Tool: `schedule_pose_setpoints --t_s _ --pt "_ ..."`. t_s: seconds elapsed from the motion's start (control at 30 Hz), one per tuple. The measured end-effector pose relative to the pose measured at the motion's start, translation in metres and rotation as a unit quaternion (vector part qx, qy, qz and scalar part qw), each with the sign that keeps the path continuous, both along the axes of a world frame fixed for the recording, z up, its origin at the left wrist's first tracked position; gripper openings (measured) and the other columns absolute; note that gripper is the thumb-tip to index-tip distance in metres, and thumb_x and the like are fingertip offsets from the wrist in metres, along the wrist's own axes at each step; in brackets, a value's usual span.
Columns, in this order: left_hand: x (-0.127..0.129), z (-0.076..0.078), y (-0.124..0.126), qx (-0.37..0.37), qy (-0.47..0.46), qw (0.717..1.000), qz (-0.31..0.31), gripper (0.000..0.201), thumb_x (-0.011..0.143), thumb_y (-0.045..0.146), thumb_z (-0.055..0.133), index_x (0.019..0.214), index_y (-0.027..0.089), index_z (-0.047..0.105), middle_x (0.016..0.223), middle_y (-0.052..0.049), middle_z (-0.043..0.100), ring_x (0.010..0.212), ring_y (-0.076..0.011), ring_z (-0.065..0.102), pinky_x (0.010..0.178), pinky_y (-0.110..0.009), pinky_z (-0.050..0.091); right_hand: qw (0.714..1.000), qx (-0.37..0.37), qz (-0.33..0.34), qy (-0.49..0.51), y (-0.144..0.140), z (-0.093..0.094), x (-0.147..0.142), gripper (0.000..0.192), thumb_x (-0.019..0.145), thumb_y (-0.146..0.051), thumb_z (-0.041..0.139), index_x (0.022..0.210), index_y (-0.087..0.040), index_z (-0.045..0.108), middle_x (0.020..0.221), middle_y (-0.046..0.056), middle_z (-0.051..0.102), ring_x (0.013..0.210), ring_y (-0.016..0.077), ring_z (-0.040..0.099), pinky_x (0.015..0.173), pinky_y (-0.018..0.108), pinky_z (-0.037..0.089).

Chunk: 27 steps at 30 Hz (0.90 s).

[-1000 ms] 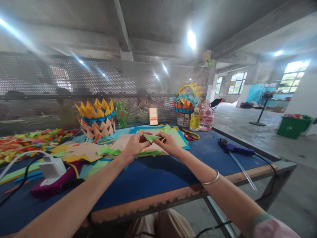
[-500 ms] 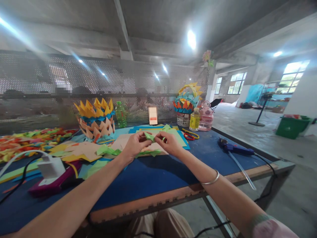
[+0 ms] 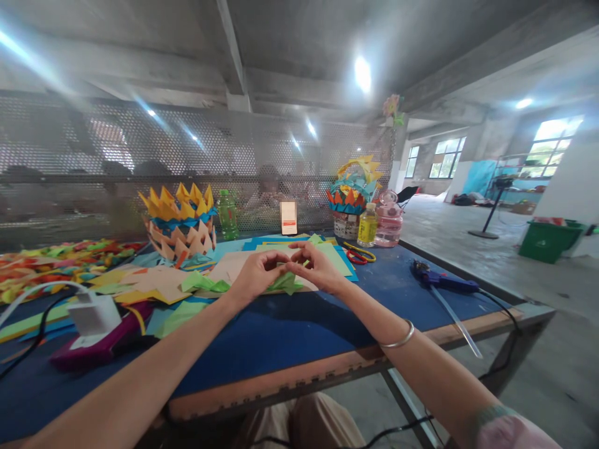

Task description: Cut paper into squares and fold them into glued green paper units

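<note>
My left hand (image 3: 262, 269) and my right hand (image 3: 316, 267) meet above the paper sheets, fingertips touching. Both are closed in a pinch on a small folded piece of green paper, mostly hidden by the fingers. Just below them, folded green paper (image 3: 289, 284) shows over a pale pink sheet (image 3: 229, 265); how much of it is the held piece I cannot tell. More folded green pieces (image 3: 203, 284) lie left of my left hand. Behind my hands is a stack of light green (image 3: 339, 257) and blue sheets.
A paper basket with yellow points (image 3: 180, 227) stands left of a green bottle (image 3: 228, 215). At the back right are another paper basket (image 3: 347, 202), a yellow bottle (image 3: 367, 226), a pink bottle (image 3: 389, 221) and scissors (image 3: 359, 254). A glue gun (image 3: 444, 280) lies right; a purple power strip (image 3: 88, 352), left.
My hands have drawn together, fingertips now meeting. The green piece that showed between them is now mostly covered by my fingers. My right fingers have lifted slightly.
</note>
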State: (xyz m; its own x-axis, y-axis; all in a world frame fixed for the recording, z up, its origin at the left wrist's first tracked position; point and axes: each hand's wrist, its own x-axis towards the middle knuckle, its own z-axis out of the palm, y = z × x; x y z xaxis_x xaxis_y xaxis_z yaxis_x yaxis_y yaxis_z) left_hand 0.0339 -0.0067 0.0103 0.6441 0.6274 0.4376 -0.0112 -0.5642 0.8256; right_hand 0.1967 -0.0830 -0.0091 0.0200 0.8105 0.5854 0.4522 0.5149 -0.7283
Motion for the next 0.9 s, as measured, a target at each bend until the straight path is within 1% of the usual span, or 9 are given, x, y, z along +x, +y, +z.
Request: schedule_pose_setpoints --t_s 0.07,0.13,0.27,0.37,0.47,0.57,0.67,0.8,0.9 --pt "0.0 -0.002 0.001 0.009 0.005 1.0 0.001 0.028 0.064 0.042 0.074 0.075 0.017 0.069 0.073 -0.002 0.069 0.067 -0.0177 0.061 0.065 -0.028 0.047 1.0 -0.006 0.005 -0.025 0.002 0.0 0.001 0.029 0.082 -0.034 0.065 0.106 -0.018 0.062 0.084 0.004 0.069 0.072 0.0143 0.061 0.059 0.023 0.044" --pt "0.0 -0.003 0.002 0.01 0.002 1.0 0.011 0.029 0.065 0.042 0.073 0.079 0.017 0.069 0.074 -0.002 0.069 0.068 -0.0185 0.062 0.066 -0.029 0.047 0.999 -0.01 -0.005 -0.035 0.004 -0.002 0.002 0.022 0.081 -0.029 0.064 0.1 -0.018 0.067 0.086 0.004 0.071 0.072 0.015 0.062 0.058 0.023 0.044" --pt "-0.001 -0.001 0.008 0.025 -0.012 0.999 0.042 0.035 0.066 0.043 0.072 0.088 0.016 0.066 0.083 -0.005 0.07 0.076 -0.0202 0.064 0.074 -0.033 0.049 0.998 -0.006 -0.065 -0.019 0.011 -0.004 0.014 0.02 0.079 -0.023 0.061 0.096 -0.016 0.069 0.091 0.006 0.072 0.075 0.0162 0.062 0.063 0.026 0.046" --pt "-0.002 0.0 0.011 0.063 0.003 0.996 0.062 0.04 0.066 0.043 0.074 0.093 0.016 0.062 0.093 -0.009 0.069 0.083 -0.0222 0.064 0.076 -0.036 0.049 0.994 -0.008 -0.11 0.0 0.015 -0.006 0.029 0.015 0.077 -0.021 0.059 0.088 -0.015 0.068 0.082 0.004 0.07 0.071 0.0155 0.06 0.067 0.029 0.046" --pt "-0.004 -0.001 0.009 0.101 0.035 0.992 0.062 0.045 0.064 0.044 0.077 0.096 0.018 0.059 0.099 -0.009 0.068 0.089 -0.0246 0.064 0.08 -0.038 0.048 0.991 -0.02 -0.127 0.023 0.018 -0.009 0.041 0.013 0.074 -0.021 0.059 0.084 -0.016 0.066 0.077 0.002 0.069 0.069 0.0147 0.061 0.069 0.029 0.047" --pt "-0.004 -0.003 0.003 0.143 0.052 0.987 0.059 0.046 0.061 0.04 0.079 0.096 0.02 0.057 0.099 -0.008 0.067 0.093 -0.0265 0.063 0.085 -0.04 0.047 0.992 -0.037 -0.115 0.043 0.019 -0.011 0.042 0.015 0.074 -0.024 0.06 0.086 -0.016 0.064 0.075 0.001 0.068 0.065 0.0133 0.061 0.062 0.026 0.047" --pt "-0.004 -0.005 -0.003 0.181 0.06 0.98 0.052 0.044 0.061 0.036 0.079 0.096 0.022 0.056 0.098 -0.006 0.066 0.094 -0.027 0.062 0.085 -0.039 0.047 0.994 -0.053 -0.081 0.048 0.017 -0.013 0.035 0.017 0.076 -0.031 0.061 0.085 -0.017 0.064 0.07 0.0 0.067 0.059 0.0115 0.058 0.052 0.022 0.043" --pt "-0.004 -0.004 -0.003 0.22 0.059 0.972 0.053 0.027 0.071 0.035 0.073 0.088 0.021 0.058 0.088 -0.003 0.066 0.085 -0.0234 0.062 0.08 -0.034 0.046 0.996 -0.065 -0.039 0.04 0.011 -0.011 0.025 0.021 0.076 -0.039 0.064 0.081 -0.018 0.064 0.066 -0.002 0.063 0.056 0.0104 0.053 0.049 0.021 0.038" --pt "-0.004 -0.003 -0.002 0.219 0.056 0.971 0.072 0.015 0.077 0.034 0.066 0.076 0.02 0.06 0.077 -0.002 0.066 0.076 -0.0204 0.061 0.073 -0.031 0.045 0.997 -0.063 -0.021 0.027 0.006 -0.006 0.02 0.028 0.078 -0.045 0.064 0.078 -0.018 0.064 0.066 -0.002 0.06 0.057 0.0102 0.051 0.052 0.022 0.038"
